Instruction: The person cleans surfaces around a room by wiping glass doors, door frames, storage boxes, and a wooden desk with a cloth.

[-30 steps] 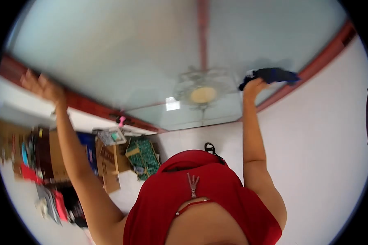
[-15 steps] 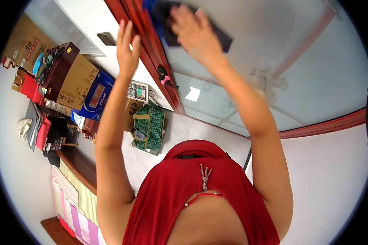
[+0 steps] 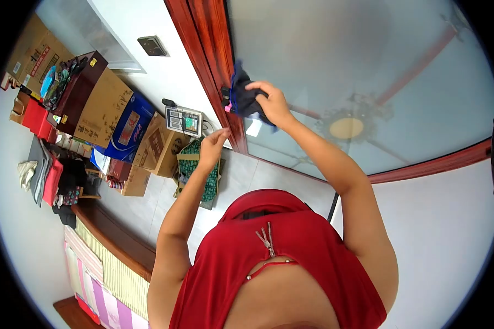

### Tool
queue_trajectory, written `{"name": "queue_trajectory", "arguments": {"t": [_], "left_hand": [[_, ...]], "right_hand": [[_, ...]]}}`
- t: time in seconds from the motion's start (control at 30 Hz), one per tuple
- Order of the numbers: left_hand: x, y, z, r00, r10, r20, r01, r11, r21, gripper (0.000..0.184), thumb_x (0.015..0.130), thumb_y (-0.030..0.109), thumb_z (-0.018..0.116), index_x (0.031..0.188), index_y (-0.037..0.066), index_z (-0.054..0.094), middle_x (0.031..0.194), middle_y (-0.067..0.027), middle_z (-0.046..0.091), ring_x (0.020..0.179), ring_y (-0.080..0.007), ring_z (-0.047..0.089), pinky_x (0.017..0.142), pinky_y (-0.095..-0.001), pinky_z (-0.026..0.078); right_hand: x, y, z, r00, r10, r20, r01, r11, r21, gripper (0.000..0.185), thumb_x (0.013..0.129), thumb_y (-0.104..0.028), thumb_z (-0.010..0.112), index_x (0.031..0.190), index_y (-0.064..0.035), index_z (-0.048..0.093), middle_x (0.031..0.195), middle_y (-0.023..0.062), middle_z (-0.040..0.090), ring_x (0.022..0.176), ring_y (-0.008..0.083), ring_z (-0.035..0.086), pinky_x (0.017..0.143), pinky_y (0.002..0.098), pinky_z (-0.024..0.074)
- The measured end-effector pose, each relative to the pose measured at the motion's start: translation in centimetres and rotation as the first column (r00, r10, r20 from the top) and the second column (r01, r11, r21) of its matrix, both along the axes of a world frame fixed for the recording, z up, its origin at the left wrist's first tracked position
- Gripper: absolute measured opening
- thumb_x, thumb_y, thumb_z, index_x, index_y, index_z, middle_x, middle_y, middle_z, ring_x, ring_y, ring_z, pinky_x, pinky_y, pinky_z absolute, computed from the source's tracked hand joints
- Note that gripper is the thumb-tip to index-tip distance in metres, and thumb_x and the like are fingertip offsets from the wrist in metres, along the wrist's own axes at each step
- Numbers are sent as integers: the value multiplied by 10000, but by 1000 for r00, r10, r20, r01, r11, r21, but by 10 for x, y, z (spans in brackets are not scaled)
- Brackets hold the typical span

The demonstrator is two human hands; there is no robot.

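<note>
My right hand [image 3: 273,104] holds a dark blue cloth [image 3: 243,94] against the left edge of the frosted glass panel [image 3: 324,60], beside the red-brown wooden frame [image 3: 211,49]. The cloth partly covers a black handle with a pink piece [image 3: 228,107]. Lower and to the left, my left hand [image 3: 214,146] is near the frame, its fingertips close together by the frame's edge. Whether anything is between those fingers is too small to tell.
Left of the frame are a wall switch plate [image 3: 152,46], a scale with a keypad [image 3: 184,121], stacked cardboard boxes [image 3: 105,109], a blue box [image 3: 127,129] and a green patterned bag [image 3: 209,189]. Folded clothes [image 3: 54,178] lie at the far left.
My right hand and the cloth have moved down the glass to the handle. My left hand has come down from the upper frame, and its fingers have drawn together.
</note>
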State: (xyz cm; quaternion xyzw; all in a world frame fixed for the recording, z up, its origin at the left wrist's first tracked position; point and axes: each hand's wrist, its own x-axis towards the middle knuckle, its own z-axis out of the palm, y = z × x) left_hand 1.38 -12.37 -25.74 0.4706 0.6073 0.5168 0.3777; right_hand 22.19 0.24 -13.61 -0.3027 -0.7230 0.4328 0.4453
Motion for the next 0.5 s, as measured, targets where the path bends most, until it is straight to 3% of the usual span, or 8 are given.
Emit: {"name": "queue_trajectory", "arguments": {"t": [0.07,0.13,0.2,0.23,0.3,0.4,0.43,0.5], "left_hand": [[25,11,37,982,86,167,-122,968,220,262,989,192,562,1095,-25,663,972,-72,687,905,-123,619,839,-262,483],[42,18,81,950,182,254,-271,885,380,163,1004,147,535,1046,8,610,966,-21,625,863,-85,581,808,-239,475],[65,15,128,958,167,235,-243,906,347,257,993,151,539,1202,3,568,1155,-74,588,1071,-157,552,937,-303,436],[73,19,130,984,175,2,-160,892,422,336,990,161,532,1288,6,513,1291,-115,504,1187,-209,490,1008,-341,391],[88,19,142,888,154,-433,35,917,397,563,988,216,494,1486,25,315,1572,-199,197,1449,-338,216,1166,-427,189],[100,25,131,932,186,-310,-25,889,458,591,1011,252,416,1519,18,227,1611,-195,55,1487,-349,71,1187,-430,74],[101,29,134,923,243,-298,-65,862,502,565,1024,254,389,1505,-10,255,1587,-200,174,1460,-331,204,1176,-416,161],[96,37,151,986,135,98,-166,866,471,486,1036,243,373,1442,-24,353,1482,-187,343,1356,-284,360,1112,-382,282]], "right_hand": [[-5,-6,15,919,-65,-389,-204,766,-609,294,883,-27,486,1147,-41,617,1131,111,654,938,242,658,833,343,528],[-5,-6,17,798,-85,-597,-450,575,-684,320,977,-187,417,1234,-75,571,1154,96,656,976,215,657,889,365,527],[-5,-9,15,690,-129,-712,-637,358,-682,353,1014,-302,387,1218,-87,578,1127,89,663,970,208,661,878,377,532],[-6,-19,22,665,-69,-744,-693,313,-649,467,1024,-467,350,1224,-113,580,1121,87,669,980,222,662,892,396,529],[-17,-35,16,719,78,-691,-666,364,-651,583,1000,-583,338,1352,-145,492,1293,53,571,1163,193,558,1009,387,449],[-18,-45,32,726,205,-656,-676,388,-627,583,1020,-549,321,1456,-168,387,1422,19,460,1296,156,446,1090,350,377],[-17,-43,33,711,253,-656,-692,417,-590,595,1021,-547,318,1472,-162,364,1444,30,440,1318,168,428,1099,349,366],[-16,-36,44,728,347,-591,-679,489,-548,617,1021,-549,312,1489,-149,344,1483,53,399,1357,193,390,1120,354,335]]}}
